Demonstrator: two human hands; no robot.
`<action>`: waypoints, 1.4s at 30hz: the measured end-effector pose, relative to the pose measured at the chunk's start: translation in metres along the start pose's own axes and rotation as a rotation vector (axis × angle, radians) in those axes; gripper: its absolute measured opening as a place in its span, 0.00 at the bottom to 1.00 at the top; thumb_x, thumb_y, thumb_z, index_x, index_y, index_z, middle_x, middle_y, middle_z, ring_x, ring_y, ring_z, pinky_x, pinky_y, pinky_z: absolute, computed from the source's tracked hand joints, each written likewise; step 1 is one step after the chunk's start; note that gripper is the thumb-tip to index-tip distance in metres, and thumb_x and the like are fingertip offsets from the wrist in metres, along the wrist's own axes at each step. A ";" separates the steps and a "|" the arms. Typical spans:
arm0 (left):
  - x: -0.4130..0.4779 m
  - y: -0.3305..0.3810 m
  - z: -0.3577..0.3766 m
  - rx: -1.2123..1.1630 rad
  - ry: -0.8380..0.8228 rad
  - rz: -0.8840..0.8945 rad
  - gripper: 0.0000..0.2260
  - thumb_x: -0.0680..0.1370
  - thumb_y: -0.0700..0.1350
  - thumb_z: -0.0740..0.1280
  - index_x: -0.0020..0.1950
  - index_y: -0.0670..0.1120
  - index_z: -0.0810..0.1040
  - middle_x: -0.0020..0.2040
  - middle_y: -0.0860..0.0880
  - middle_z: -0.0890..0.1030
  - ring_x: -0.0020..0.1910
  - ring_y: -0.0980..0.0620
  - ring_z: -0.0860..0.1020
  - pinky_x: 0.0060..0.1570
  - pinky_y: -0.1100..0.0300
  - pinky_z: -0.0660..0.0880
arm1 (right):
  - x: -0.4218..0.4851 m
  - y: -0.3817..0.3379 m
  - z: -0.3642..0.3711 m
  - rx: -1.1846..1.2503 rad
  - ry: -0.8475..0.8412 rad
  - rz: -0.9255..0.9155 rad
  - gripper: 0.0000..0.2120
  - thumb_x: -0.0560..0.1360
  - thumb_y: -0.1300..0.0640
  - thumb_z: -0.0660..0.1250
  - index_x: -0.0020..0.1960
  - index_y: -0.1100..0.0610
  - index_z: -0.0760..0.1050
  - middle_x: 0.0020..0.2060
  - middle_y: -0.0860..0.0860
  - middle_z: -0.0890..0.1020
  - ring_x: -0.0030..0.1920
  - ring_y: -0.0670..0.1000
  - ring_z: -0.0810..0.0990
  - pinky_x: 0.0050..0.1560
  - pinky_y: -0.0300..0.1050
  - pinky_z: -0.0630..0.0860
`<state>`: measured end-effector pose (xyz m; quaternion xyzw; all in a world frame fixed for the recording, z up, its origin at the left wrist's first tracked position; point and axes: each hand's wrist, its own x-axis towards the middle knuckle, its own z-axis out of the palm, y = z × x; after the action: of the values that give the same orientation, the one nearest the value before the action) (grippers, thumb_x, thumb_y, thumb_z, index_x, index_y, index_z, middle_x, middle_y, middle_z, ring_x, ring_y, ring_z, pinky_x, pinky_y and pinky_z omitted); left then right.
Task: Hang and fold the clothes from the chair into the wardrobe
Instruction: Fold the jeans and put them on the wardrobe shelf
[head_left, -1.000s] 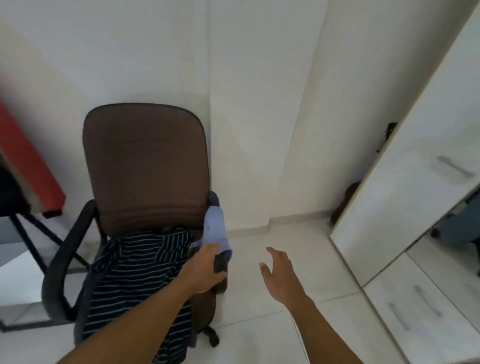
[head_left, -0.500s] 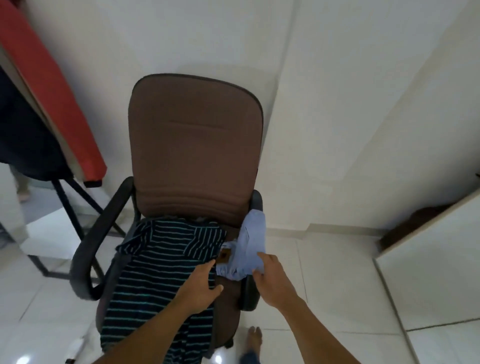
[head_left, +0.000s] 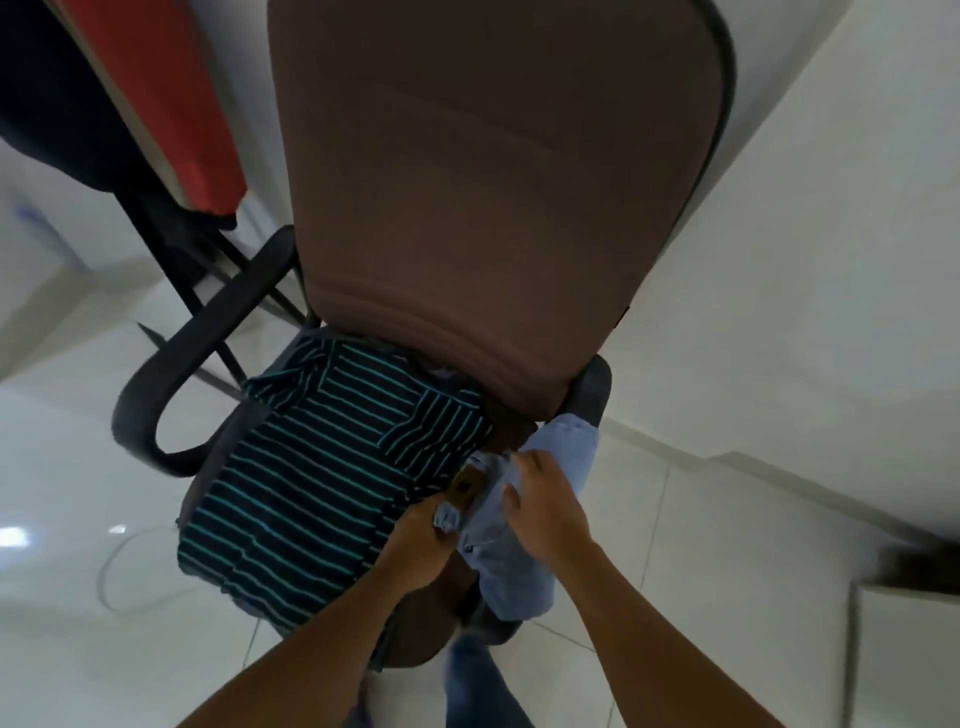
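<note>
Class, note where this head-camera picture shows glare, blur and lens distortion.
Head view: glare spots shine on the floor tiles at left; the right edge is smeared by blur; wide-angle distortion makes the chair backrest loom and walls lean; the left hand and right hand on the light blue jeans look sharper.

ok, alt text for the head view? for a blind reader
The left hand and right hand grip light blue jeans draped over one armrest of a brown office chair. A dark striped shirt lies on the seat beside them; a red board is at upper left.
</note>
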<state>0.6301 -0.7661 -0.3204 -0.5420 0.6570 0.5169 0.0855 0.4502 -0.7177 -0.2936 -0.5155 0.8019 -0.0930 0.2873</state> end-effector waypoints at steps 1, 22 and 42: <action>0.008 -0.002 0.005 -0.022 -0.002 -0.034 0.12 0.82 0.39 0.61 0.44 0.56 0.69 0.36 0.49 0.73 0.28 0.57 0.66 0.25 0.67 0.63 | 0.008 0.003 0.000 -0.047 0.004 -0.021 0.22 0.81 0.51 0.59 0.73 0.56 0.68 0.66 0.54 0.73 0.66 0.57 0.72 0.65 0.51 0.71; 0.081 -0.035 0.035 -0.241 -0.024 -0.314 0.07 0.75 0.47 0.72 0.50 0.47 0.82 0.46 0.46 0.83 0.43 0.48 0.80 0.39 0.58 0.77 | 0.047 0.026 0.020 -0.374 0.108 -0.122 0.16 0.76 0.46 0.66 0.61 0.49 0.79 0.57 0.46 0.81 0.58 0.55 0.72 0.52 0.54 0.70; -0.085 0.106 -0.132 -0.731 -0.037 0.343 0.11 0.85 0.45 0.59 0.45 0.42 0.72 0.43 0.48 0.79 0.44 0.50 0.78 0.51 0.51 0.78 | -0.019 -0.093 -0.112 0.775 0.002 -0.011 0.31 0.78 0.42 0.64 0.77 0.47 0.60 0.74 0.47 0.66 0.73 0.45 0.64 0.71 0.39 0.62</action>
<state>0.6382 -0.8275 -0.1418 -0.4099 0.5093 0.7328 -0.1887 0.4654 -0.7590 -0.1535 -0.3727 0.7049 -0.3913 0.4594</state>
